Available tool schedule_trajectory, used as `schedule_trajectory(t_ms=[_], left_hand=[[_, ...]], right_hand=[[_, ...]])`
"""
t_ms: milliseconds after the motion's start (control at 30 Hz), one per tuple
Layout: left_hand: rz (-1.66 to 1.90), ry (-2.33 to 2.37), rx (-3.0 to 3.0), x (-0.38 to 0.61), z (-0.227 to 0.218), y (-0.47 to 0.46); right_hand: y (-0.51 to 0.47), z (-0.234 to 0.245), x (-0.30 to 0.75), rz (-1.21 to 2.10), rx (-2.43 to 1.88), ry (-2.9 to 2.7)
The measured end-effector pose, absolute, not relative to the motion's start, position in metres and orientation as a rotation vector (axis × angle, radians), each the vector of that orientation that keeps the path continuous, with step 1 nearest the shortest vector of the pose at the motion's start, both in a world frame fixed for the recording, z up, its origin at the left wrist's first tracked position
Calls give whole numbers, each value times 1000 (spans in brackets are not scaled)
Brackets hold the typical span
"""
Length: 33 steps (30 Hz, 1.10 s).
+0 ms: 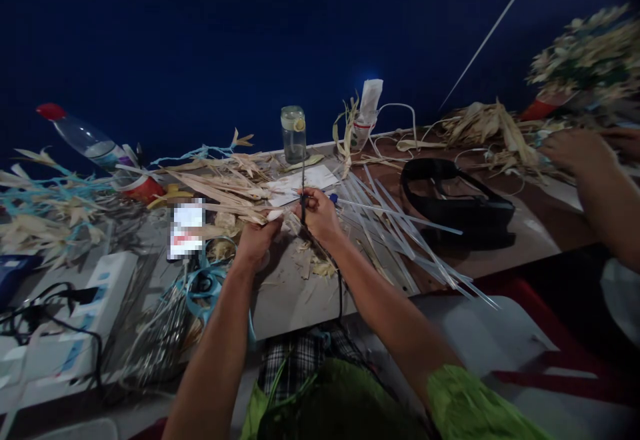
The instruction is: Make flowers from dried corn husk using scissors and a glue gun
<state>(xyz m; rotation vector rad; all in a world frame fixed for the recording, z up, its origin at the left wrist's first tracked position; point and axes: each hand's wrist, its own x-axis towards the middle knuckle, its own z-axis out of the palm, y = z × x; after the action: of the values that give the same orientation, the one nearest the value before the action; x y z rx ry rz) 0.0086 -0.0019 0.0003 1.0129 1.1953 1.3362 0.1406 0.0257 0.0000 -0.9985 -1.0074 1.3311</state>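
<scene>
My left hand (pixel 257 240) is closed around the base of a pale dried corn husk (pixel 235 210), whose strips fan out to the left. Close beside it, my right hand (pixel 320 217) is wrapped round what looks like a hot glue gun, mostly hidden by the fingers. A small blue part (pixel 333 198) shows behind that hand, and a long clear glue stick (pixel 400 213) runs from it to the right. A black cord (pixel 340 293) drops from the right hand past the table edge. Between the hands a whitish tip (pixel 274 215) shows. Husk scraps (pixel 320 267) lie below.
Loose clear glue sticks (pixel 425 260) lie right of my hands, by a black strapped object (pixel 460 203). A phone (pixel 186 230), wires (pixel 163 333) and a power strip (pixel 107 300) are left. Behind stand a jar (pixel 293 137) and cup (pixel 364 127). Another person's arm (pixel 600 187) reaches in right.
</scene>
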Motion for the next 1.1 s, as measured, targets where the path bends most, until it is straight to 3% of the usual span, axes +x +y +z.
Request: schedule_trajectory(t_ms=[1100], left_hand=[[1502, 1143, 854, 11, -4, 1]], right_hand=[[21, -3, 134, 1286, -972, -1110]])
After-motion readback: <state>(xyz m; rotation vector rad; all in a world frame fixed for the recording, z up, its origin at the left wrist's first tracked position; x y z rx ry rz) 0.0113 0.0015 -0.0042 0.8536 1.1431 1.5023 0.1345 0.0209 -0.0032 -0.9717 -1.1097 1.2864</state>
